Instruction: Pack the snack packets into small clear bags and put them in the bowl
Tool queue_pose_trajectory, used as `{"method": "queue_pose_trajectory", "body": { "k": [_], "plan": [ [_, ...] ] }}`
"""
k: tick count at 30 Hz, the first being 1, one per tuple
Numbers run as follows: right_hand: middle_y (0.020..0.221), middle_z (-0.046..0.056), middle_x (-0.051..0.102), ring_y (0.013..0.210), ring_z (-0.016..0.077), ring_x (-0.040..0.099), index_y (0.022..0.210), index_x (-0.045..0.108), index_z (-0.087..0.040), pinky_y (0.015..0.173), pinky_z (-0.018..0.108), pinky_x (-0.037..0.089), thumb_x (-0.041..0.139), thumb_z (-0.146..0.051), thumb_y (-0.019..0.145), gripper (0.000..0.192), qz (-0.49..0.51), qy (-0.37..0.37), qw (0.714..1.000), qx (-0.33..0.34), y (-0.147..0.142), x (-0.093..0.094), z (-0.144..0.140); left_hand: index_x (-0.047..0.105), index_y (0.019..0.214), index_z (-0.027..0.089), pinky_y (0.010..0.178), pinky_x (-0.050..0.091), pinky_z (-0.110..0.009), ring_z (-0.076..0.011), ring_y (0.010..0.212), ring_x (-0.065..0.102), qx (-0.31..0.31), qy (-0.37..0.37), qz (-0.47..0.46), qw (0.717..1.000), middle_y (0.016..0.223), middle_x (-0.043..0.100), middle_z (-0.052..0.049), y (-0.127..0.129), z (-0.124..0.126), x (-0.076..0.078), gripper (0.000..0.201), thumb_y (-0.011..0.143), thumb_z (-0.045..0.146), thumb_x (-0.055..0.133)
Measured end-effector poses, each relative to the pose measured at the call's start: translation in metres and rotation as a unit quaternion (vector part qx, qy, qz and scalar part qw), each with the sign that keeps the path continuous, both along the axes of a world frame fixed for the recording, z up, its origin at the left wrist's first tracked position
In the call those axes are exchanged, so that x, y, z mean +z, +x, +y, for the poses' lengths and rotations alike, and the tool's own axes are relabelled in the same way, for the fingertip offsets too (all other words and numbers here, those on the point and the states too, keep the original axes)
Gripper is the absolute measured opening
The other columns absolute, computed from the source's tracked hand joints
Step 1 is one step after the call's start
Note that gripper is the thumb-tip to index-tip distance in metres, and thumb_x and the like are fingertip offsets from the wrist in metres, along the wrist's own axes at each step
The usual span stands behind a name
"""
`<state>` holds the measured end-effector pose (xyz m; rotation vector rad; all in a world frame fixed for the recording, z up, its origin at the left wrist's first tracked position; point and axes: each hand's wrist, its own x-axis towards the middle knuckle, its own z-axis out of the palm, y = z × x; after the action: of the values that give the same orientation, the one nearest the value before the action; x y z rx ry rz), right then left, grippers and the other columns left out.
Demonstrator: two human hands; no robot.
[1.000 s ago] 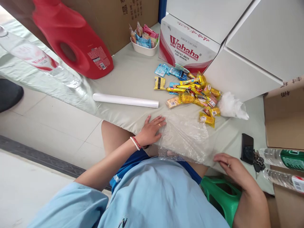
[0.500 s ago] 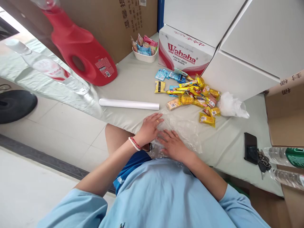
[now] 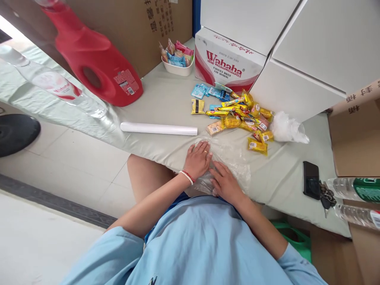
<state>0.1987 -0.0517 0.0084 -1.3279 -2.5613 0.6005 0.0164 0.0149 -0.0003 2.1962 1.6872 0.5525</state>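
Clear plastic bag (image 3: 234, 158) (long axis left-right) lies flat under the open-palmed left hand (image 3: 198, 160) and right hand (image 3: 225, 183).

- You sit at a table (image 3: 166, 99) covered in pale grey-green cloth, its near edge running across your lap.
- Beyond its left edge you see light floor tiles (image 3: 59, 158) bordered by a dark strip (image 3: 44, 198).
- Brown cardboard (image 3: 133, 27) and white boxes (image 3: 297, 43) wall off the table's far side.
- Even, soft daylight.
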Motion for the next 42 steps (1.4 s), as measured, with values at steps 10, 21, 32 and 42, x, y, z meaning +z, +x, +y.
{"method": "queue_pose_trajectory", "body": {
  "k": [10, 21, 32, 42],
  "plan": [
    [0.150, 0.012, 0.059, 0.137, 0.0315, 0.056, 0.136, 0.068, -0.027, 0.111, 0.058, 0.050, 0.053, -0.027, 0.102, 0.037, -0.004, 0.060, 0.982, -0.177, 0.138, 0.003, -0.106, 0.035, 0.163, 0.019, 0.128, 0.007, -0.065, -0.0308, 0.158, 0.030, -0.027, 0.005, 0.030, 0.999, 0.170, 0.034, -0.014, 0.001, -0.004, -0.005, 0.063, 0.106, 0.046, 0.036],
    [0.156, 0.017, 0.052, 0.147, 0.0304, 0.045, 0.147, 0.058, -0.017, 0.120, 0.055, 0.038, 0.045, -0.039, 0.105, 0.049, 0.039, 0.126, 0.976, -0.171, 0.049, 0.014, 0.047, 0.036, 0.162, 0.022, 0.127, 0.008, -0.067, -0.0324, 0.157, 0.031, -0.039, 0.021, 0.059, 0.997, 0.169, 0.035, -0.015, 0.003, -0.006, -0.005, 0.066, 0.104, 0.052, 0.039],
    [0.134, 0.020, 0.067, 0.126, 0.0331, 0.061, 0.123, 0.070, -0.014, 0.111, 0.058, 0.046, 0.044, -0.045, 0.102, 0.046, -0.002, 0.159, 0.960, -0.232, 0.093, -0.020, 0.086, 0.038, 0.161, 0.023, 0.129, 0.008, -0.067, -0.0282, 0.156, 0.034, -0.113, 0.024, 0.067, 0.991, 0.168, 0.039, -0.011, -0.044, 0.013, -0.008, 0.061, 0.107, 0.052, 0.031],
    [0.119, 0.017, 0.073, 0.110, 0.0323, 0.067, 0.127, 0.067, -0.016, 0.093, 0.043, 0.053, 0.045, -0.034, 0.103, 0.037, -0.069, 0.153, 0.976, -0.141, -0.051, 0.059, 0.253, 0.034, 0.162, 0.019, 0.132, 0.003, -0.063, -0.0232, 0.158, 0.029, -0.117, 0.032, 0.043, 0.992, 0.169, 0.037, -0.007, -0.049, 0.012, -0.010, 0.063, 0.109, 0.051, 0.025]
  ]
}}
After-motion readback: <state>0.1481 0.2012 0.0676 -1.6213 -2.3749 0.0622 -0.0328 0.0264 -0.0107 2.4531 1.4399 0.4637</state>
